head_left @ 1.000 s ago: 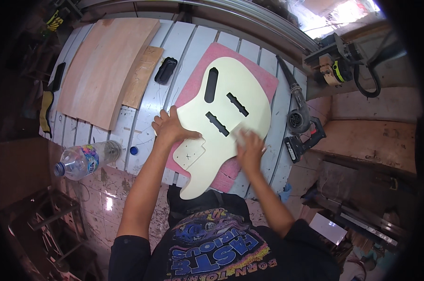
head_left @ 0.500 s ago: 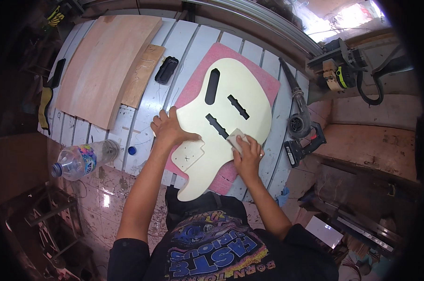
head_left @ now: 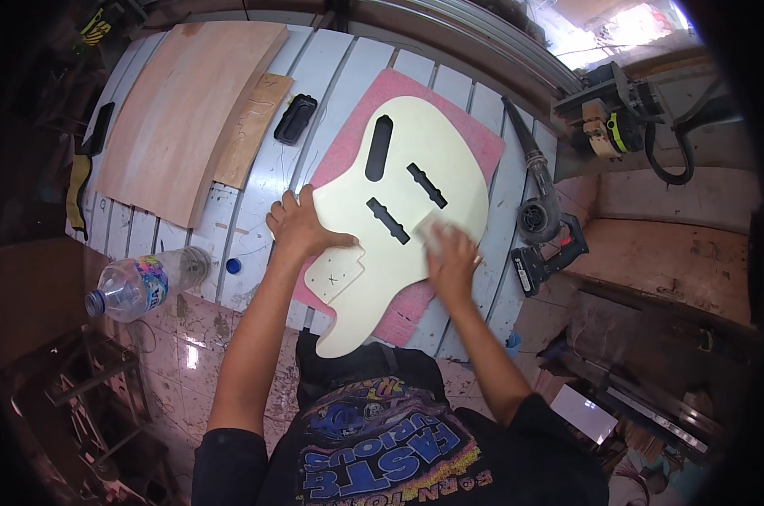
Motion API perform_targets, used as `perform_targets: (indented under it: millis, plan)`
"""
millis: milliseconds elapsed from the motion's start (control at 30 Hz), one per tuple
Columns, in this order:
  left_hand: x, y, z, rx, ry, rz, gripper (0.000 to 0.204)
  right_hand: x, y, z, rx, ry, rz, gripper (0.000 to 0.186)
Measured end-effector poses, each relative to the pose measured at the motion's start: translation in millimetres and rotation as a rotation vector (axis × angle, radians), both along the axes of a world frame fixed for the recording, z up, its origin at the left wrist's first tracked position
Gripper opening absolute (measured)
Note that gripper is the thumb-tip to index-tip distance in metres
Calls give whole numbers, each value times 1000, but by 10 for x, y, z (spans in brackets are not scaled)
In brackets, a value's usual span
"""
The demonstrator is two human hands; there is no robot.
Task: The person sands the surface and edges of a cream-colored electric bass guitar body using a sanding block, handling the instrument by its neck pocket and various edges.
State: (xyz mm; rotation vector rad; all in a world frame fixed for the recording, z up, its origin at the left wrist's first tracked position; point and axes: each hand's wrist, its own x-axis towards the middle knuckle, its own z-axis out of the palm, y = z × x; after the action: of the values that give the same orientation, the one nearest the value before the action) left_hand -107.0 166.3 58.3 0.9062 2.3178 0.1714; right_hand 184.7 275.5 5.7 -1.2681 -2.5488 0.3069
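Observation:
A cream-coloured electric guitar body [head_left: 454, 148] with black-lined cavities lies on a pink mat [head_left: 373, 93], its curved horn pointing toward me. My left hand [head_left: 302, 229] rests spread at the body's left edge, thumb stretched beside the neck pocket [head_left: 335, 274] with its small x mark. In my right hand [head_left: 454, 260] is a pale beige piece of sandpaper [head_left: 429, 228], pressed against the face of the body right of the nearer cavity. Motion blurs the sandpaper and the right fingertips.
The mat covers part of a slatted white table [head_left: 327, 72]. Left stand a wide wooden board [head_left: 188, 110], a thinner wood piece [head_left: 255, 126], a black tray [head_left: 296, 119], a plastic bottle [head_left: 142, 282] and a blue cap [head_left: 234, 266]. A cordless blower [head_left: 540, 219] lies at right.
My right hand has moved the sandpaper slightly up and to the right across the guitar body. The left hand keeps its place on the body; the whole view has shifted a little.

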Motion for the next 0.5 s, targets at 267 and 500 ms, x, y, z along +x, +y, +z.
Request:
perform_targets:
  millis: [267, 500]
  plan:
    - [60, 21, -13, 63, 2, -5, 135, -31, 411, -2, 57, 55, -86, 53]
    - [79, 14, 14, 48, 9, -5, 137, 20, 539, -71, 100, 133, -117, 51]
